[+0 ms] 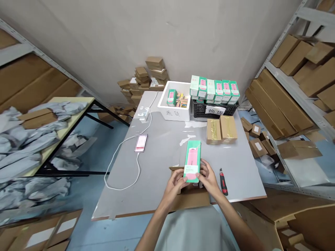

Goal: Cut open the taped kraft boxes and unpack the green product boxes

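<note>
A green and pink product box (193, 158) is held upright by its lower sides between my two hands. My left hand (176, 181) grips its left side, thumb on the front face. On the other side, my right hand (208, 177) closes round the lower right edge, thumb also in front. Directly beneath is an open cardboard box (190, 202) at the table's front edge; its inside is mostly hidden by the product box and my hands. A red and black utility knife (223, 182) lies to the right of my right hand.
Behind stand two taped cartons (228, 129), a white foam bin (175, 114) and a black crate (200, 111) stacked with similar green boxes (218, 90). A phone (141, 143) on a white cable (121, 189) lies left on the grey table (157, 157). Shelves flank both sides.
</note>
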`<move>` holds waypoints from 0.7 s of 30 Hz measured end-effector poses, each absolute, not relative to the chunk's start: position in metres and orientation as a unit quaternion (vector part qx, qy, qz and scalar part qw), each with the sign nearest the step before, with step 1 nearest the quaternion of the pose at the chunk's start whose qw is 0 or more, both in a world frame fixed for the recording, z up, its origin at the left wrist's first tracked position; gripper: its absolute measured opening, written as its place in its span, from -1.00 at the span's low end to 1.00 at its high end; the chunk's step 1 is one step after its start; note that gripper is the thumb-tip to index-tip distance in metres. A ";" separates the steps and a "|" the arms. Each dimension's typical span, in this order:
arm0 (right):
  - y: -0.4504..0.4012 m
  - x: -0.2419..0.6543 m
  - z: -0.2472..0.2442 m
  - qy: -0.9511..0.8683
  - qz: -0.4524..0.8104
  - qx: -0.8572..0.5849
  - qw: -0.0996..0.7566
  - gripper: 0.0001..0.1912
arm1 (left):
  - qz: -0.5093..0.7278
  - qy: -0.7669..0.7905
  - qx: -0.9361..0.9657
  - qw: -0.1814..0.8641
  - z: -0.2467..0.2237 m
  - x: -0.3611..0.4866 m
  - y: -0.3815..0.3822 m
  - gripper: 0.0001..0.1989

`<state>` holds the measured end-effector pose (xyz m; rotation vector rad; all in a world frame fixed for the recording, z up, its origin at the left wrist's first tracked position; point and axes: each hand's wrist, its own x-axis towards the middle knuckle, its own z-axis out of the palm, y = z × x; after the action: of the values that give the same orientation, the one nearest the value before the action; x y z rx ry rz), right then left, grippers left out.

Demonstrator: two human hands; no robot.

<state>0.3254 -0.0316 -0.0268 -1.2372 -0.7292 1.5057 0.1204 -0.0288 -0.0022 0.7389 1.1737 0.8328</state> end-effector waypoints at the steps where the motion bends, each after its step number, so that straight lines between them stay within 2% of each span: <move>1: -0.028 0.320 -0.028 -0.311 0.631 -0.509 0.496 -0.08 | 0.375 0.527 0.321 0.691 -0.003 0.114 -0.027 -0.35; 6: -0.002 0.290 -0.032 -0.360 0.675 -0.492 0.415 -0.10 | 0.402 0.559 0.305 0.658 -0.010 0.086 -0.011 -0.22; 13: 0.044 0.249 -0.032 -0.355 0.694 -0.481 0.402 -0.18 | 0.400 0.570 0.320 0.643 -0.026 0.049 0.035 -0.11; 17: 0.078 0.221 -0.028 -0.347 0.647 -0.499 0.460 -0.20 | 0.418 0.540 0.326 0.654 -0.032 0.030 0.080 -0.10; 21: 0.145 0.197 -0.008 -0.322 0.604 -0.512 0.520 -0.19 | 0.446 0.496 0.371 0.646 -0.015 0.016 0.163 -0.12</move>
<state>0.1967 0.1448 -0.0077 -1.2283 -0.7712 1.4474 0.0160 0.1631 -0.0146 0.8440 1.1298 1.0156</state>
